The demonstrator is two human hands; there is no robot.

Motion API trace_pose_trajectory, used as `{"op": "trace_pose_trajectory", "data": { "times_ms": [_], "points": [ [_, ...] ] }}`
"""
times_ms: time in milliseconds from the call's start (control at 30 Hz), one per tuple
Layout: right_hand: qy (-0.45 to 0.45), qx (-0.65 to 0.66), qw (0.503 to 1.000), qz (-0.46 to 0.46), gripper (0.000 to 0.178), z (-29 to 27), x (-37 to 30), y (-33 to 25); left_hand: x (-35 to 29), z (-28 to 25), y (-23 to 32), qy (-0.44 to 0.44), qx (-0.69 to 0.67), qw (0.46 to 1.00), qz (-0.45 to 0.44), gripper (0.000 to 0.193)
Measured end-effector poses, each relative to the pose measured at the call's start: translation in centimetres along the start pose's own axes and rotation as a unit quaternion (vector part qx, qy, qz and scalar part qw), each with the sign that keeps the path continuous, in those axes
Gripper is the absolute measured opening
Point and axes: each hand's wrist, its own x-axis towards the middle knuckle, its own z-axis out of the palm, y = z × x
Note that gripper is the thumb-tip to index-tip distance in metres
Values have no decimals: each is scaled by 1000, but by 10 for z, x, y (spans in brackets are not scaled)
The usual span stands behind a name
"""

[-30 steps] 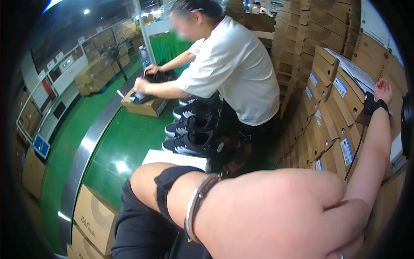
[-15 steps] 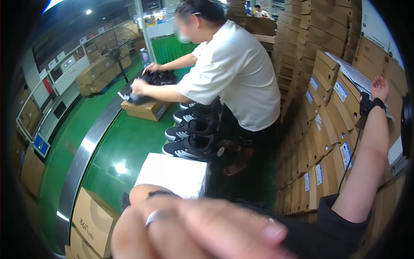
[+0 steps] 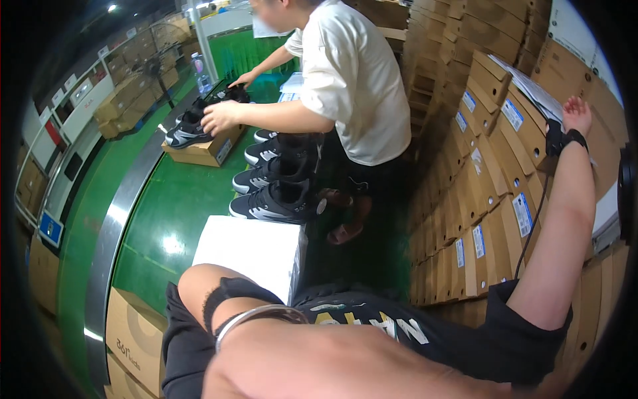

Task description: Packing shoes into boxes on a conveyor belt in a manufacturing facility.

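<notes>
My left hand [image 3: 352,359] looms close to the camera at the lower edge, a silver bracelet and a black band round its wrist. Its fingers are out of sight. Far off to the right, my right arm is stretched out. The right hand [image 3: 577,114] is raised with its fingers apart and holds nothing, beside papers [image 3: 531,90] lying on stacked shoe boxes [image 3: 495,173]. A black wristband with a cable is on that wrist. Before me, a white plastic-wrapped stack [image 3: 246,246] stands next to a row of black and grey sneakers [image 3: 272,199].
A co-worker in a white shirt [image 3: 359,80] reaches over sneakers [image 3: 187,130] on a brown shoe box [image 3: 199,154]. The green tabletop [image 3: 149,233] has a metal edge [image 3: 116,226]. Brown cartons [image 3: 136,339] stand lower left. A water bottle [image 3: 201,73] is at the back.
My left hand has turned and moved lower, its fingers leaving view. The view has shifted. The co-worker's near hand is now open beside the sneakers on the box. My right arm stays outstretched.
</notes>
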Motion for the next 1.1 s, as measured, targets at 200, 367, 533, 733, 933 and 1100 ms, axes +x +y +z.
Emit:
{"op": "trace_pose_trajectory", "data": {
  "times_ms": [200,367,533,733,933,1100],
  "points": [
    [-51,149,986,57,36,19,-14,34,44,-1,-61,29,4,999,44,19],
    [22,313,948,59,22,48,-18,36,76,3,-113,-109,127,929,-331,17],
    [-19,318,945,77,22,54,-19,26,74,27,-152,-202,-22,898,-389,44],
    [-59,210,975,35,38,26,4,-5,64,33,-156,-408,-75,879,-236,62],
    [20,148,989,4,30,20,-40,10,60,29,-139,-499,91,821,-261,55],
    [25,143,989,8,30,13,-41,15,58,26,-123,-526,213,781,-261,51]
  ]
}}
